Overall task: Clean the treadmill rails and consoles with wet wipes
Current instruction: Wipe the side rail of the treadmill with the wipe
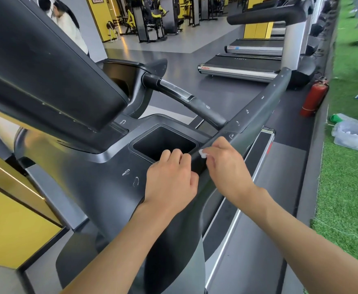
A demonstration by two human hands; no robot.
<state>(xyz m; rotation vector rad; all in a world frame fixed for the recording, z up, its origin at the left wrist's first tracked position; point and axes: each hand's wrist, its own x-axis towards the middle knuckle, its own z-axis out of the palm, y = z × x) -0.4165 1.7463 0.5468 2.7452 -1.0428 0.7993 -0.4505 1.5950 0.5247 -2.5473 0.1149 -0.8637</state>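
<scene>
— Where is the wet wipe (203, 153) now?
— The right hand (226, 166) is pinching it against the rail (258, 107), beside the console pocket (152, 136).
— And the left hand (169, 179)?
— Its fingers are curling at the pocket rim; if they are gripping anything, I cannot tell.
— Other containers?
— A clear bin (354, 143) is sitting on the green turf (343, 187), holding white pieces.

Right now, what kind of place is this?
A gym, most likely commercial: a row of grey-belted treadmills, black-and-yellow weight machines further back, and up close a black plastic treadmill console, where the right hand pinches a small white wet wipe.
</scene>
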